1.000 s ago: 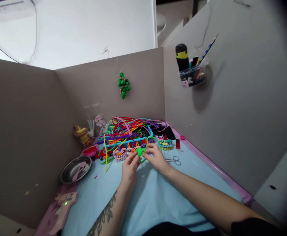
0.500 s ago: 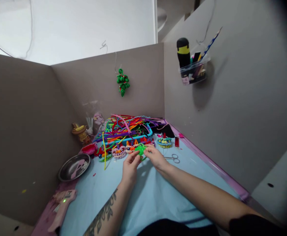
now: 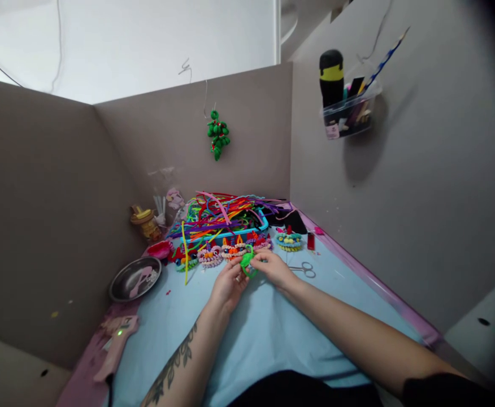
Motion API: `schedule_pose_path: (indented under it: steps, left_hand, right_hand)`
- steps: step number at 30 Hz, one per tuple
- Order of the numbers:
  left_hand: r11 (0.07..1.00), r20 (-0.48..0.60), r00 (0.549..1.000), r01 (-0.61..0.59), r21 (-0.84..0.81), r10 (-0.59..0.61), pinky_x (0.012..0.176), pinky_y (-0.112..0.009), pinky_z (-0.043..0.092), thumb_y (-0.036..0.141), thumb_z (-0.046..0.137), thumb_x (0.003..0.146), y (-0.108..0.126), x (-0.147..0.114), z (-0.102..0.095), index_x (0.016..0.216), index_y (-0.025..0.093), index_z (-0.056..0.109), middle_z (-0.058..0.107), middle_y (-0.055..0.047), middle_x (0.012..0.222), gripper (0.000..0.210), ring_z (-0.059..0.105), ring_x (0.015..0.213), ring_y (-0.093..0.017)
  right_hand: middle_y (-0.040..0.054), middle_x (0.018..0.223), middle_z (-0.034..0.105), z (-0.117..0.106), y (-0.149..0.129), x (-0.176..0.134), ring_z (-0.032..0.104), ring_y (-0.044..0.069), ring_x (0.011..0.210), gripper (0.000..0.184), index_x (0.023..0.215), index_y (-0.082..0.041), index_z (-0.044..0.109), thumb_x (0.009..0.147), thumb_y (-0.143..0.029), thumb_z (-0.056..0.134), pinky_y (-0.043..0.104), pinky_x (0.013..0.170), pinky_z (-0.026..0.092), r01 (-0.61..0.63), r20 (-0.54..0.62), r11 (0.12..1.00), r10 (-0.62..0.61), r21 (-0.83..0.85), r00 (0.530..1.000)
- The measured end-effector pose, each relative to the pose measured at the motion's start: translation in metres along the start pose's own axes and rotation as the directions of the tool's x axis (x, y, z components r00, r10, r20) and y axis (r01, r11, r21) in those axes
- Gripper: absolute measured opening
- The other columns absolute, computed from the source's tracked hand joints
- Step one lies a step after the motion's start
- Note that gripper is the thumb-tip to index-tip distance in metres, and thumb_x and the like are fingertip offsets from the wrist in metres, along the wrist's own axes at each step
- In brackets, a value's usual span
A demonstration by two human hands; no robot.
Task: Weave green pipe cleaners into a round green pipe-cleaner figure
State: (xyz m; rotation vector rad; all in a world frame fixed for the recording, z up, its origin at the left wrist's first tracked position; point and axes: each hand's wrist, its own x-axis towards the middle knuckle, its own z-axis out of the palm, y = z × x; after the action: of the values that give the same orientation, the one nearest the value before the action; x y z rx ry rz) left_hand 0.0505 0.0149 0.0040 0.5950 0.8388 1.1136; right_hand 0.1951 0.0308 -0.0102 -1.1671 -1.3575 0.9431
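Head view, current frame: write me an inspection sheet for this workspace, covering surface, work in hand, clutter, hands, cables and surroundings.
Surface: light-blue cover, creased near the person.
Work in hand: fuzzy green piece, between both hands.
Clutter: coloured stems heaped over a blue tray; small multicoloured figures, scissors and a metal bowl around.
Hands: left hand and right hand both hold the green piece.
Cables: dark cord at the lower end of the pink tool.
Surroundings: grey partitions, hanging green ornament, clear bin on the right partition.
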Motion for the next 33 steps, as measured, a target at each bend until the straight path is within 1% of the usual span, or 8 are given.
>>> schedule_pose_path:
  steps: [4, 8, 13, 18, 21, 26, 29, 33]
  left_hand:
    - [0.999, -0.066, 0.998, 0.010, 0.049, -0.007, 0.051, -0.020, 0.041, 0.012, 0.065, 0.065, -0.001, -0.002, 0.000, 0.094, 0.018, 0.054, 0.063, -0.002, 0.072, 0.032, 0.060, 0.060, -0.011]
    - [0.983, -0.060, 0.993, -0.094, 0.157, 0.104, 0.051, -0.018, 0.037, 0.011, 0.067, 0.060, -0.002, -0.005, 0.002, 0.092, 0.018, 0.055, 0.061, -0.001, 0.071, 0.035, 0.058, 0.062, -0.011]
    - [0.931, 0.047, 0.967, -0.254, 0.264, 0.250, 0.057, -0.021, 0.039, 0.018, 0.073, 0.056, -0.003, -0.008, 0.004, 0.088, 0.018, 0.058, 0.062, -0.002, 0.077, 0.035, 0.059, 0.073, -0.014]
    - [0.944, 0.185, 0.951, -0.279, 0.175, 0.247, 0.069, -0.027, 0.044, 0.018, 0.075, 0.055, 0.000, -0.009, 0.003, 0.095, 0.019, 0.057, 0.063, -0.005, 0.088, 0.044, 0.060, 0.084, -0.018]
    - [0.926, 0.155, 0.942, -0.325, 0.191, 0.298, 0.072, -0.027, 0.044, 0.018, 0.076, 0.055, 0.004, -0.011, 0.003, 0.102, 0.020, 0.056, 0.064, -0.004, 0.083, 0.051, 0.060, 0.080, -0.016]
    - [0.856, 0.115, 0.914, -0.405, 0.320, 0.389, 0.061, -0.022, 0.040, 0.024, 0.076, 0.058, 0.006, -0.012, 0.004, 0.098, 0.018, 0.056, 0.062, 0.000, 0.067, 0.045, 0.056, 0.063, -0.011]
    - [0.844, 0.094, 0.904, -0.424, 0.329, 0.417, 0.057, -0.021, 0.037, 0.026, 0.077, 0.057, 0.006, -0.011, 0.003, 0.097, 0.018, 0.055, 0.059, 0.004, 0.059, 0.047, 0.054, 0.055, -0.010]
    - [0.852, 0.048, 0.905, -0.414, 0.321, 0.422, 0.055, -0.021, 0.036, 0.029, 0.077, 0.056, 0.005, -0.008, 0.000, 0.096, 0.019, 0.052, 0.061, 0.003, 0.061, 0.048, 0.054, 0.055, -0.011]
  right_hand:
    - [0.0085, 0.096, 0.060, 0.003, 0.002, -0.003, 0.054, 0.026, 0.098, 0.019, 0.058, -0.018, 0.068, 0.066, -0.035, 0.064, 0.040, 0.092, 0.035, 0.014, 0.031, 1.000, -0.014, -0.013, 0.999]
    - [0.0083, 0.098, 0.059, 0.006, 0.003, -0.004, 0.052, 0.026, 0.101, 0.020, 0.058, -0.018, 0.067, 0.065, -0.038, 0.065, 0.039, 0.094, 0.034, 0.026, 0.016, 1.000, -0.026, 0.003, 1.000]
    - [0.0075, 0.102, 0.057, 0.006, 0.000, -0.005, 0.049, 0.026, 0.106, 0.026, 0.057, -0.018, 0.063, 0.065, -0.043, 0.064, 0.041, 0.097, 0.029, 0.029, -0.005, 0.998, -0.029, 0.056, 1.000]
    - [0.0080, 0.114, 0.050, 0.002, -0.005, -0.005, 0.045, 0.024, 0.111, 0.025, 0.058, -0.018, 0.060, 0.069, -0.041, 0.061, 0.038, 0.098, 0.029, 0.068, -0.056, 0.997, -0.065, 0.042, 0.996]
    - [0.0085, 0.117, 0.046, -0.003, -0.010, -0.006, 0.045, 0.023, 0.111, 0.023, 0.060, -0.018, 0.057, 0.071, -0.038, 0.058, 0.036, 0.097, 0.031, 0.133, -0.088, 0.991, -0.134, -0.015, 0.987]
    - [0.0077, 0.120, 0.042, -0.006, -0.015, -0.011, 0.041, 0.021, 0.115, 0.015, 0.066, -0.019, 0.056, 0.075, -0.031, 0.056, 0.036, 0.101, 0.028, 0.292, -0.083, 0.945, -0.306, -0.145, 0.948]
    - [0.0070, 0.121, 0.042, -0.005, -0.014, -0.012, 0.041, 0.021, 0.116, 0.014, 0.066, -0.020, 0.057, 0.075, -0.030, 0.057, 0.035, 0.101, 0.028, 0.297, -0.055, 0.940, -0.310, -0.169, 0.949]
    - [0.0071, 0.120, 0.044, -0.004, -0.012, -0.011, 0.042, 0.022, 0.115, 0.013, 0.066, -0.020, 0.058, 0.074, -0.031, 0.058, 0.036, 0.100, 0.029, 0.281, -0.039, 0.947, -0.290, -0.158, 0.956]
